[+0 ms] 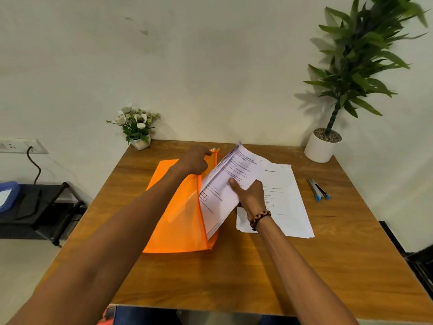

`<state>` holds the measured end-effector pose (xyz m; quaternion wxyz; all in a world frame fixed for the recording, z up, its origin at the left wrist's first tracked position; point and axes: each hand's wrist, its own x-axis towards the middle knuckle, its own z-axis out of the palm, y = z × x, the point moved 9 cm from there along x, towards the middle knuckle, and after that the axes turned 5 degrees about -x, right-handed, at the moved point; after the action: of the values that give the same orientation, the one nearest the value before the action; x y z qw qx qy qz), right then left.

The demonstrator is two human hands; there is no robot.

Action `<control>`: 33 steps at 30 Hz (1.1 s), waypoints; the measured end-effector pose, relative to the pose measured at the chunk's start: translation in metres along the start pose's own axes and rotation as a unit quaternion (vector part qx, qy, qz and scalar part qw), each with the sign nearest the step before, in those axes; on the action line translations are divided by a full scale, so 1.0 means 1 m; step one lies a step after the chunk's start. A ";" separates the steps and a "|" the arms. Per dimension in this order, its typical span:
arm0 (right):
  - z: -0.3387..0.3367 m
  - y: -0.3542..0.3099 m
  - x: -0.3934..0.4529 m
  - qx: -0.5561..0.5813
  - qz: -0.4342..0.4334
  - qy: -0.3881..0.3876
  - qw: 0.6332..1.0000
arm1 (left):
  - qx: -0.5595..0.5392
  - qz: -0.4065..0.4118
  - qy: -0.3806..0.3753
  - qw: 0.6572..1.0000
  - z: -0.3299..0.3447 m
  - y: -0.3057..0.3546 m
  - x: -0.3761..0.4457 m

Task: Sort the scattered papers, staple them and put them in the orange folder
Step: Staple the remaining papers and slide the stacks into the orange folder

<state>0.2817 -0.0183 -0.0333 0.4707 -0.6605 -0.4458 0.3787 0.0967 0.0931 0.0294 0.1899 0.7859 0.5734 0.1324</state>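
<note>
The thick stack of printed white papers (pixel 222 184) sits tilted, its lower long edge tucked into the open mouth of the bright orange zip folder (pixel 178 212), which lies flat on the brown wooden table (pixel 257 266). I see black print and a small grid on the top sheet, but the wording is too blurred for me to read. My right hand (pixel 249 195), with a beaded bracelet at the wrist, grips the stack, thumb on the top sheet. My left hand (pixel 195 160) pinches the folder's upper edge near the zip pull, holding it open. More loose white printed sheets (pixel 288 198) lie flat just right of the stack. A grey and blue stapler (pixel 318 190) rests further right. A small white flower pot (pixel 140 143) and a tall potted plant (pixel 322 146) stand at the far corners.
</note>
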 end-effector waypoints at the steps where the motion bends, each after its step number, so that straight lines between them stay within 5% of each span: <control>1: -0.005 0.002 0.000 -0.004 0.005 0.020 1.000 | -0.003 0.002 -0.002 1.000 -0.001 -0.001 0.000; 8: -0.035 0.004 0.003 -0.039 0.009 0.103 0.994 | 0.045 0.042 -0.027 0.998 0.000 0.005 -0.006; 12: -0.033 0.004 0.005 0.024 -0.018 0.047 0.998 | 0.012 0.007 -0.021 1.000 0.004 -0.007 -0.004; 16: -0.013 0.015 0.002 0.145 0.029 -0.096 0.984 | -0.038 0.005 -0.001 0.999 0.002 -0.011 -0.004; 20: 0.010 0.027 -0.005 0.119 0.080 -0.206 0.968 | -0.039 -0.007 0.028 0.999 0.001 -0.013 -0.006; 28: 0.023 0.021 -0.006 0.029 0.039 -0.271 0.961 | 0.060 0.012 0.047 0.997 0.006 -0.007 -0.010; 33: 0.036 0.025 -0.007 0.080 0.077 -0.299 0.948 | 0.068 0.052 0.034 0.996 0.018 0.008 -0.010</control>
<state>0.2520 -0.0182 -0.0667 0.3368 -0.5092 -0.4822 0.6283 0.1080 0.0793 0.0168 0.1095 0.8207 0.5456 0.1296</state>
